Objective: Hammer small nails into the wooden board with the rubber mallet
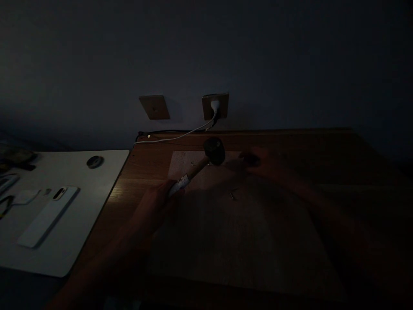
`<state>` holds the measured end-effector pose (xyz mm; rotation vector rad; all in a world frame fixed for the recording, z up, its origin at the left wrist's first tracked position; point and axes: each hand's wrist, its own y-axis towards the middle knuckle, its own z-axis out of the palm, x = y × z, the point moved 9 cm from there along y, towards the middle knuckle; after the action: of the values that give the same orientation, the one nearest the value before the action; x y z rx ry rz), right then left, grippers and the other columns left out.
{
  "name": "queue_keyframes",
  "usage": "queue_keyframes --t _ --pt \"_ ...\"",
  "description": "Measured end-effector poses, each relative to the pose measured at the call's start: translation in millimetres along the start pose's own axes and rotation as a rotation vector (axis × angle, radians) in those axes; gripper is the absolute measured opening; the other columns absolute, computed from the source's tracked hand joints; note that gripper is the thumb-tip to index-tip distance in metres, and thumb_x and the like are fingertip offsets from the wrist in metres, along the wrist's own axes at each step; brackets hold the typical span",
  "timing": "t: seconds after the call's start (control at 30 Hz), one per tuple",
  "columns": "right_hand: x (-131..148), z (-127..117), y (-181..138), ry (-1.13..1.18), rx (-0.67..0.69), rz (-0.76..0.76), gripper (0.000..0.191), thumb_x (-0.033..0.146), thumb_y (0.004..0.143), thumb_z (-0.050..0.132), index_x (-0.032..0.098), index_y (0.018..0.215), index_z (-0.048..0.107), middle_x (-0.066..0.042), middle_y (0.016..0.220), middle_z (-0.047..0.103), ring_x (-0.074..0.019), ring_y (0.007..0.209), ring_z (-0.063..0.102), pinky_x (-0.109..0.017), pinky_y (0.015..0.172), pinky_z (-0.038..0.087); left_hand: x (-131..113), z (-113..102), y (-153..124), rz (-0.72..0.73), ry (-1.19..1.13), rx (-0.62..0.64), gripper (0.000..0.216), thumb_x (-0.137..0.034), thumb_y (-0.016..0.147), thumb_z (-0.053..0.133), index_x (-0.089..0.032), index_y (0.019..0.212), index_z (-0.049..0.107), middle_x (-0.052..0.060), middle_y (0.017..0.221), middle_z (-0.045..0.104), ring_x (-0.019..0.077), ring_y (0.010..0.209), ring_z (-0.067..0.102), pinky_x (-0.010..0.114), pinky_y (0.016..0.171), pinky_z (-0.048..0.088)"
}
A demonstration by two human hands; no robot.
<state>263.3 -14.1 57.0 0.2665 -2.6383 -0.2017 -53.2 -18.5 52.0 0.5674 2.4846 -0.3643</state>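
The scene is very dark. My left hand [158,198] is closed round the handle of a rubber mallet [215,151], which has a dark head and a wooden shaft with a pale wrap. The mallet points up and to the right over a pale flat sheet or board [206,241]. At the sheet's far right edge, my right hand [263,160] has its fingers curled in; a dark patch shows there, too dim to name. A small metal nail or screw [232,196] lies on the sheet between my hands. Another small metal piece [192,163] is near its far edge.
The wooden table [125,193] meets a wall with a blank plate [155,107] and an outlet with a white plug [214,104]. A white cable [180,136] runs along the table's back. On a white table [93,202] at left lie a phone [48,217] and a round dark object [94,162].
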Motion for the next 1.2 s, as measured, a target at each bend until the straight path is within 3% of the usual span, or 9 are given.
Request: queue_keyframes --t 0.2,0.47,0.73,1.03,1.2 --pt "8.2 10.0 2.1 -0.028 0.03 -0.074 0.025 0.009 0.081 0.072 0.022 0.103 0.076 -0.008 0.1 0.08 -0.0273 0.091 0.076 -0.038 0.08 0.059 0.6 2.5 2.7 0.01 -0.007 0.016 0.04 -0.051 0.099 0.048 -0.02 0.111 0.071 0.004 0.082 0.075 0.0224 0.069 0.07 0.028 0.06 0.043" --pt "18.7 20.0 4.4 -0.08 0.11 -0.072 0.037 0.007 0.081 0.069 0.018 0.115 0.075 -0.009 0.103 0.08 -0.0253 0.093 0.076 -0.034 0.082 0.057 6.7 5.1 0.1 -0.02 -0.009 0.035 0.038 -0.05 0.099 0.049 -0.022 0.114 0.07 0.004 0.084 0.077 0.0226 0.072 0.072 0.027 0.06 0.045" --pt "11.5 15.3 1.2 -0.011 0.028 0.018 0.03 0.013 0.085 0.071 0.022 0.113 0.075 -0.01 0.109 0.081 -0.028 0.098 0.077 -0.038 0.085 0.06 -0.2 4.5 2.3 0.002 -0.011 0.03 0.039 -0.049 0.099 0.049 -0.021 0.114 0.071 0.005 0.085 0.076 0.0218 0.071 0.07 0.028 0.061 0.045" --pt "12.4 14.2 2.4 0.013 0.037 0.077 0.032 0.014 0.088 0.07 0.023 0.119 0.073 -0.007 0.096 0.083 -0.0263 0.088 0.079 -0.035 0.079 0.061 -28.2 7.2 9.7 0.066 0.038 0.027 0.036 -0.049 0.101 0.049 -0.021 0.11 0.071 0.005 0.085 0.075 0.0223 0.073 0.07 0.029 0.066 0.046" --pt "2.7 1.2 -14.3 -0.01 -0.047 0.098 0.044 0.027 0.088 0.079 0.019 0.13 0.068 -0.013 0.11 0.08 -0.0297 0.094 0.077 -0.038 0.081 0.061 -47.7 15.5 19.7 0.138 0.096 0.034 0.032 -0.045 0.104 0.05 -0.021 0.108 0.07 0.006 0.09 0.076 0.0223 0.077 0.071 0.029 0.067 0.046"
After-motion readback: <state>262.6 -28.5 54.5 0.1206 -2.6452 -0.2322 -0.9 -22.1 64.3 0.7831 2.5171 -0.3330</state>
